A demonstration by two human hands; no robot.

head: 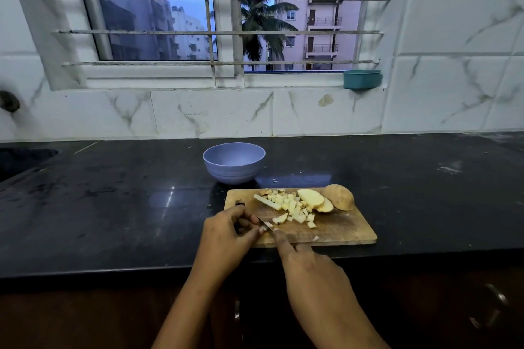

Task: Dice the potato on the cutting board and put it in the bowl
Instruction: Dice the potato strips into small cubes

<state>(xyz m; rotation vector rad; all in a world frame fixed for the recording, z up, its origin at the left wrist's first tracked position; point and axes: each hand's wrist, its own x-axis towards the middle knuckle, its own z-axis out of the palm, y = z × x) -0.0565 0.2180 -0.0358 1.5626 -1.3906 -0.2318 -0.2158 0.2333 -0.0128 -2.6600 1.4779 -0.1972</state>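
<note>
2 hands met at the near left corner of the wooden cutting board (340, 232), which lay on the black counter (113, 193) close to its front edge. The left hand (228, 232) had its fingers curled round a dark handle, grasping the knife (265, 224). The short blade pointed right and back toward the person across that corner. The right hand (309, 263) reached in from the near side, held nothing, and had its index finger (279, 239) straight, the tip touching the blade near its point. How its other fingers lay could not be told clearly.

A heap of pale diced potato pieces (292, 207) spread over the middle of the board, with 1 long strip (268, 202) along its left edge and 1 skin-backed wedge (280, 219) just beside the blade. To the right of the heap, 2 potato slices (310, 197) overlapped. Touching them, the brown-skinned potato end piece (338, 197) sat at the far right corner. 1 small cube (315, 238) lay alone near the front edge.

The lilac bowl (234, 170) stood upright on the counter just behind the board's far left corner, not touching it. A teal tub (361, 79) sat on the window sill.
</note>
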